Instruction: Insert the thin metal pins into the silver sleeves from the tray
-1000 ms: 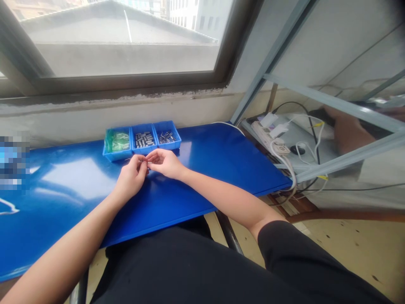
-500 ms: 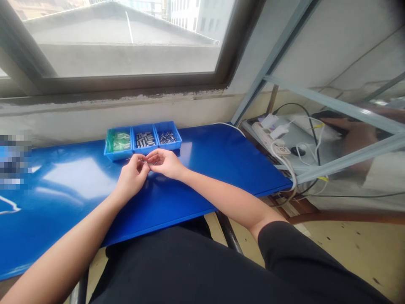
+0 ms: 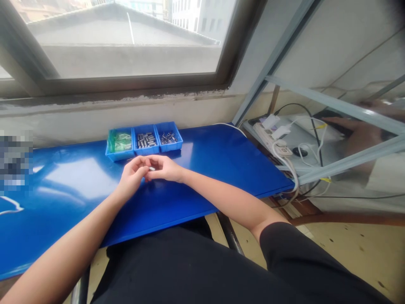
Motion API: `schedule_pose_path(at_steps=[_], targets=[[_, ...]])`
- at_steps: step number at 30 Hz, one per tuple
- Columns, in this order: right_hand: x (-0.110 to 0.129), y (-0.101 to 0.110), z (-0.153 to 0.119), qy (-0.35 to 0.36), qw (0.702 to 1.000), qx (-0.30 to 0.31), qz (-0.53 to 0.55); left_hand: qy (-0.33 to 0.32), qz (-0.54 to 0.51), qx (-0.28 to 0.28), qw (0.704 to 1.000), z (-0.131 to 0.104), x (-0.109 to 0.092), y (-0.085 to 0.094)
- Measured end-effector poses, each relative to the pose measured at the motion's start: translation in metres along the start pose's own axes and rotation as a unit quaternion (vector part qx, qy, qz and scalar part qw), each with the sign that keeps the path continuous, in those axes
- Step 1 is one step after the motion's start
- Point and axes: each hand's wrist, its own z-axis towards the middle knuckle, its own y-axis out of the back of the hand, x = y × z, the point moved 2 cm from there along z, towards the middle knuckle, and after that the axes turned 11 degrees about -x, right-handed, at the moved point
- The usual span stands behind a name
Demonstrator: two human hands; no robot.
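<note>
My left hand [image 3: 133, 174] and my right hand [image 3: 165, 168] meet fingertip to fingertip over the blue table [image 3: 202, 169]. A small silvery metal piece [image 3: 152, 169] shows between them, by my right fingers. My left fingers are closed, and what they hold is hidden. Just beyond my hands stand three joined blue bins: the left bin [image 3: 119, 157] has a green bag with pale pieces, the middle bin [image 3: 147, 150] has grey metal cylinders, and the right bin [image 3: 171, 147] has thin metal pins.
A power strip [image 3: 281, 147] with plugs and white cables lies beyond the table's right end, beside a metal frame [image 3: 332, 101]. Behind the frame a person's arm [image 3: 360, 139] shows. A white cord [image 3: 11, 204] lies at the far left.
My fingers have shifted slightly and a silvery piece now shows more plainly between them. The thin item that stuck out between my fingertips is less visible.
</note>
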Motion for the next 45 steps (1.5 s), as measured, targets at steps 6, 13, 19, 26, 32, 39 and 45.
schedule_pose_path(at_steps=[6, 13, 19, 26, 32, 39, 45], targets=[[0.005, -0.002, -0.004, -0.026, 0.999, 0.001, -0.019, 0.011, -0.038, 0.014, 0.999, -0.002, 0.003, -0.004], [0.004, 0.001, -0.001, -0.003, 0.996, -0.039, -0.078, -0.006, -0.065, 0.003, 0.998, -0.003, 0.001, -0.007], [-0.004, 0.011, 0.004, 0.055, 0.978, -0.154, -0.131, -0.049, 0.008, -0.088, 0.995, 0.004, 0.001, 0.001], [-0.010, 0.016, 0.008, 0.043, 0.983, -0.168, -0.066, -0.069, 0.055, -0.104, 0.991, 0.007, 0.009, 0.004], [-0.008, 0.015, 0.006, 0.028, 0.980, -0.191, -0.054, -0.085, 0.145, -0.102, 0.980, 0.004, 0.012, 0.003], [-0.007, 0.017, 0.007, -0.001, 0.977, -0.215, 0.013, -0.127, 0.154, -0.066, 0.978, 0.001, 0.006, 0.002], [-0.005, 0.016, 0.006, -0.018, 0.980, -0.192, 0.056, -0.132, 0.148, -0.052, 0.979, -0.001, 0.010, -0.002]])
